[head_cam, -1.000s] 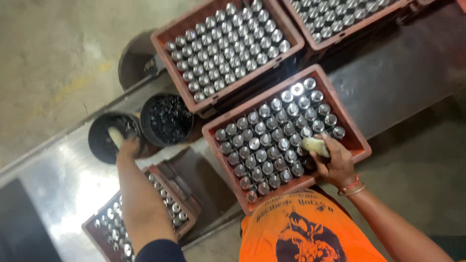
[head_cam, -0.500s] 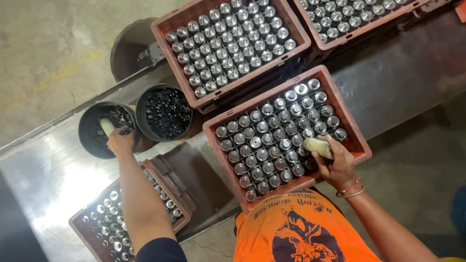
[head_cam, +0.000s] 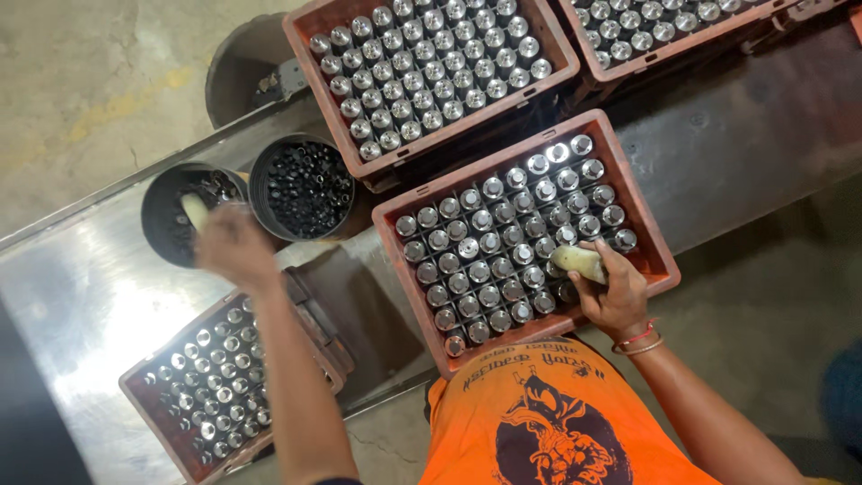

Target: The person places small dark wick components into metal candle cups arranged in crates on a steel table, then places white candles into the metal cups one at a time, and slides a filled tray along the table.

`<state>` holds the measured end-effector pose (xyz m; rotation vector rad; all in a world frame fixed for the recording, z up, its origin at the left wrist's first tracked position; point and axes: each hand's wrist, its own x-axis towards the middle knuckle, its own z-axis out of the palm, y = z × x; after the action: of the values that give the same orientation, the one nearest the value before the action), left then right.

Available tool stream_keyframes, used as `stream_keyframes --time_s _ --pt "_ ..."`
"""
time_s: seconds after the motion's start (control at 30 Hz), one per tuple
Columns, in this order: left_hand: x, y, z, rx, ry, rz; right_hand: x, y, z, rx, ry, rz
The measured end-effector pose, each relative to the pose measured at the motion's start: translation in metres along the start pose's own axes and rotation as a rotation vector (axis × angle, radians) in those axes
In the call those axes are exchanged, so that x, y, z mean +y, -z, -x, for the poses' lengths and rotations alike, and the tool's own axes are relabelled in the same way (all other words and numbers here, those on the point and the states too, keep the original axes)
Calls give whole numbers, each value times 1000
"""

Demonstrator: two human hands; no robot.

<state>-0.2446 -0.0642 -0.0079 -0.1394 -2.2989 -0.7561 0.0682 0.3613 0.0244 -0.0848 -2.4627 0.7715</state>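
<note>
My left hand (head_cam: 235,244), blurred by motion, is at the near rim of a black bucket (head_cam: 154,205) and holds a pale yellowish piece (head_cam: 194,212) over it. My right hand (head_cam: 618,295) rests on the near right corner of the middle red crate (head_cam: 663,244), gripping a similar pale piece (head_cam: 576,260) against the tops of the silver cans (head_cam: 503,238). A second black bucket (head_cam: 262,157), beside the first, is full of small black caps (head_cam: 305,190).
Three more red crates of silver cans lie on the shiny metal table (head_cam: 81,296): one behind the middle crate (head_cam: 301,36), one at the top right (head_cam: 620,70), one at the near left (head_cam: 135,386). Concrete floor (head_cam: 90,81) lies beyond.
My left hand has drawn back from inside the left bucket to its near rim, with the pale piece still in it. The right hand has stayed on the crate.
</note>
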Motion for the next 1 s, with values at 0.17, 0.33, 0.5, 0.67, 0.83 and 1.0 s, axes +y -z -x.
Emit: stream_keyframes --time_s 0.17,0.33,0.5,0.67,0.83,1.0 --pt "162 6 89 -607 -198 600 0 1 1 16 -8 7" --pt "217 -8 112 -783 -223 516 1 3 4 56 14 -41" --pt "217 -11 116 -843 -320 425 0 5 4 80 32 9" --pt "216 3 127 -836 -326 421 -1 7 4 89 30 0" --pt "215 15 137 -893 -445 277 -1 7 5 85 43 17" --pt "220 25 154 -819 -656 -15 -4 8 3 77 40 1"
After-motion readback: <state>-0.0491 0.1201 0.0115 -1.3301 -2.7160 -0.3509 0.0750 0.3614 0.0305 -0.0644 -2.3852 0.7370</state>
